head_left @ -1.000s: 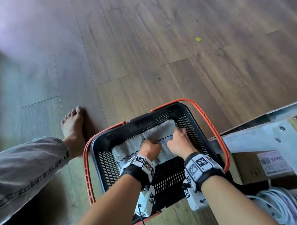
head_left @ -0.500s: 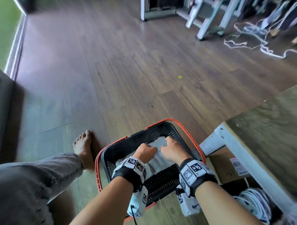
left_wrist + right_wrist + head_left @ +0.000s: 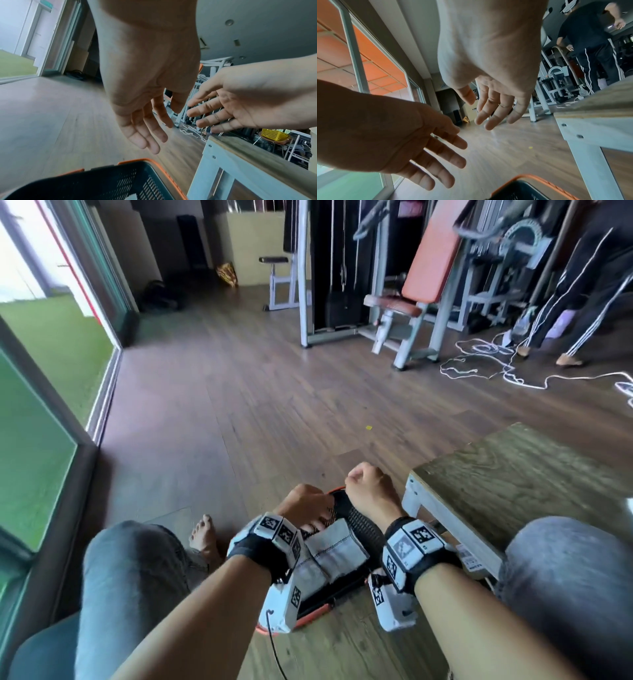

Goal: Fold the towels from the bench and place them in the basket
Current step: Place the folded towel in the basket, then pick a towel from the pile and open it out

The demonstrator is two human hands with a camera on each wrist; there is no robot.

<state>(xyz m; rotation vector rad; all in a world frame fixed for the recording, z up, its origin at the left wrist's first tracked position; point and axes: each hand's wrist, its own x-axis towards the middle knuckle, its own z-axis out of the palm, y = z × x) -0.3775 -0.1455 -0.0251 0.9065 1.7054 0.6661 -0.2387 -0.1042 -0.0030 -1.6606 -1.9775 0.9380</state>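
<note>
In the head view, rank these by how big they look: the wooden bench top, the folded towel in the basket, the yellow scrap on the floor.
1. Wooden bench top, largest.
2. Folded towel, partly hidden by the left wrist, so its full extent is unsure.
3. Yellow scrap, by far the smallest, though also farthest from the camera.

Grey jeans (image 3: 130,587), black wristbands (image 3: 253,553) (white coded camera blocks), bare foot (image 3: 204,537)

one basket (image 3: 359,522), one folded towel (image 3: 334,554), one bench (image 3: 513,484), two hands (image 3: 371,491)
</note>
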